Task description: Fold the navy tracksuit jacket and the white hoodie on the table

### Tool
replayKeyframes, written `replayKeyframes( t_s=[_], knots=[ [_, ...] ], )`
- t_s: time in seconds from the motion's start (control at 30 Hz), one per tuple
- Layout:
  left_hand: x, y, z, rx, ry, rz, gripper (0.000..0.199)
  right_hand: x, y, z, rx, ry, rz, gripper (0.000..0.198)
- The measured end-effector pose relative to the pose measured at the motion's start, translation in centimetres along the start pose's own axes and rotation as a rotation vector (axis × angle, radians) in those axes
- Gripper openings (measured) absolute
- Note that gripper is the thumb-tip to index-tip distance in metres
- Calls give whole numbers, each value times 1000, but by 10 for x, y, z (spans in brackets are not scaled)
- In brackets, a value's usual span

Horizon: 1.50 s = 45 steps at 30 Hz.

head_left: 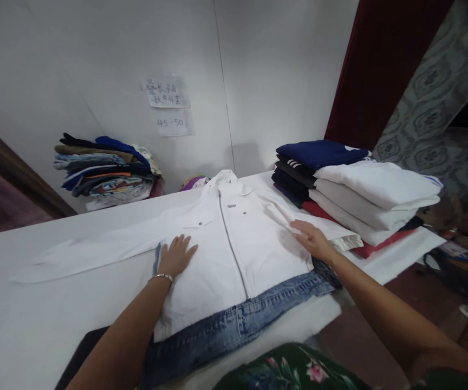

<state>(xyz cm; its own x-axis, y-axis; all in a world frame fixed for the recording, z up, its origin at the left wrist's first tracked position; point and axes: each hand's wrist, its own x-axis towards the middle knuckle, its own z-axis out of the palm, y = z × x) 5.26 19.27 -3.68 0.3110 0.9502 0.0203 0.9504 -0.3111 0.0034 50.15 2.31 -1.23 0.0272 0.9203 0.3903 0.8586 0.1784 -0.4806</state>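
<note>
A white zip-front jacket (205, 265) with a collar and two buttoned chest flaps lies spread on the table, zip closed. Its left-hand sleeve stretches flat across the white tabletop (6, 319); the other sleeve reaches toward the folded stacks. Blue denim (258, 314) shows under the jacket's lower hem. My left hand (177, 254), with a bracelet at the wrist, rests flat on the jacket's left side, fingers spread. On the opposite side, my right hand (311, 238) touches the jacket near the sleeve, its fingers extended.
Folded dark garments (294, 173) and white and grey ones (372, 189) are stacked at the right, red cloth beneath. A mixed pile of folded clothes (108, 168) stands at the back left. Handwritten paper notes (173, 108) hang on the wall. The table's right edge drops to a cluttered floor.
</note>
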Motion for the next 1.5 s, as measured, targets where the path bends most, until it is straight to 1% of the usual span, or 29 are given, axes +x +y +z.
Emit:
replayKeyframes(
  t_s=[0.03, 0.1, 0.2, 0.27, 0.33, 0.4, 0.5, 0.57, 0.63, 0.7, 0.77, 0.83, 0.9, 0.93, 0.97, 1.0, 1.03, 1.1, 1.13, 1.17, 1.2, 1.23, 1.27, 1.3, 1.33, 1.37, 1.4, 1.43, 1.5],
  knots=[
    [0, 0, 0, -3, -1, 1, 55, -12, 8, -9, -99, 48, -15, 46],
    [1, 2, 0, -1, 7, 5, 55, -36, 26, -25, -332, 74, 14, 53],
    [2, 3, 0, 20, -4, 2, 58, -61, 50, -40, -597, -5, 37, 59],
    [5, 2, -2, 28, -34, 0, 60, -65, 55, -47, -692, -34, 10, 51],
    [7, 2, -6, 20, -73, 0, 61, -59, 52, -54, -729, -27, 18, 38],
    [9, 5, -12, 2, -102, -16, 60, -45, 43, -62, -702, -27, 96, 32],
    [6, 18, -20, -14, -62, -35, 54, -16, 28, -77, -500, 22, 281, 29],
    [1, 35, -26, -51, -7, 22, 49, 5, 19, -90, -324, 95, 350, 30],
    [-5, 56, -34, -149, 40, 132, 44, 26, 10, -106, -132, 177, 390, 32],
    [-13, 83, -44, -304, 71, 245, 40, 45, 0, -122, 25, 278, 416, 31],
    [-22, 111, -58, -486, 84, 327, 38, 62, -13, -135, 66, 358, 373, 26],
    [-31, 141, -72, -685, 69, 362, 36, 73, -28, -142, 64, 348, 286, 22],
    [-40, 170, -84, -913, 4, 354, 35, 77, -47, -139, 99, 262, 227, 23],
    [-44, 184, -88, -1046, -58, 333, 36, 75, -58, -134, 123, 213, 202, 25],
    [-47, 197, -91, -1192, -150, 303, 39, 70, -69, -127, 145, 161, 165, 28],
    [-50, 210, -90, -1351, -271, 255, 43, 63, -81, -118, 166, 94, 111, 32],
    [-53, 222, -88, -1510, -419, 199, 49, 54, -92, -109, 197, 9, 38, 35],
    [-57, 241, -79, -1814, -714, 80, 60, 32, -109, -90, 320, -269, -125, 44],
    [-59, 248, -73, -1945, -843, 28, 64, 20, -112, -81, 393, -389, -173, 49],
    [-62, 254, -67, -2058, -943, -19, 66, 9, -111, -72, 460, -422, -169, 50],
    [-64, 257, -62, -2152, -1012, -59, 67, 0, -105, -63, 517, -376, -121, 48],
    [-67, 259, -57, -2233, -1051, -95, 67, -8, -95, -54, 562, -260, -34, 44],
    [-70, 260, -54, -2301, -1069, -126, 67, -14, -83, -47, 599, -108, 76, 40],
    [-73, 260, -52, -2357, -1072, -149, 68, -19, -70, -39, 630, 40, 196, 40],
    [-76, 259, -51, -2410, -1059, -160, 69, -24, -57, -33, 664, 144, 321, 42],
    [-78, 259, -51, -2458, -1043, -161, 70, -28, -47, -28, 706, 197, 443, 44],
    [-80, 259, -52, -2498, -1031, -155, 71, -32, -40, -24, 769, 197, 543, 46],
    [-82, 260, -53, -2528, -1024, -144, 72, -36, -37, -21, 859, 143, 614, 48],
    [-85, 265, -56, -2552, -1013, -122, 74, -44, -40, -18, 1085, -32, 674, 47]
  ],
)
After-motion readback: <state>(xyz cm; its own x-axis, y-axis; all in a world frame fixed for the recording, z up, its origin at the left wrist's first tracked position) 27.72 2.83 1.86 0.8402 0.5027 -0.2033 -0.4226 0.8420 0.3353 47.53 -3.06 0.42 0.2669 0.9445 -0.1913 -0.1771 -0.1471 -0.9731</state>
